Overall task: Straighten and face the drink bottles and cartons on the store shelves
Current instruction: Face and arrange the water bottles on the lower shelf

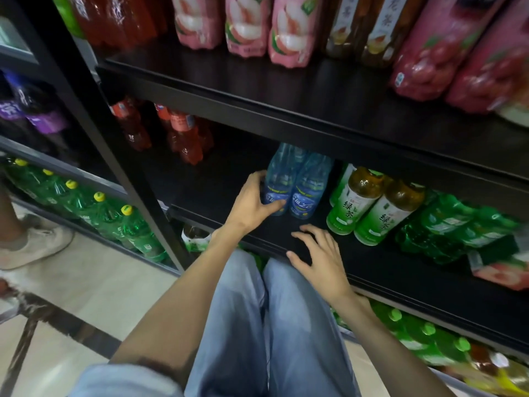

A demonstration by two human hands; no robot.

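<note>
Two clear blue water bottles stand side by side on the dark middle shelf (372, 262). My left hand (252, 203) grips the left blue bottle (279, 179) low on its label, thumb across the front. The right blue bottle (310, 187) touches it and faces forward. Near the shelf's front lip my right hand (320, 257) hovers with fingers spread and holds nothing. Two green tea bottles (369, 210) with brown tops stand to the right, leaning a little.
Green soda bottles (449, 224) and a pink carton (503, 270) lie farther right. Red bottles (183, 138) stand at the shelf's back left. Pink and tea bottles (289, 32) fill the upper shelf. Green bottles (94, 207) line the left rack. Another person's shoe (34, 245) is on the floor.
</note>
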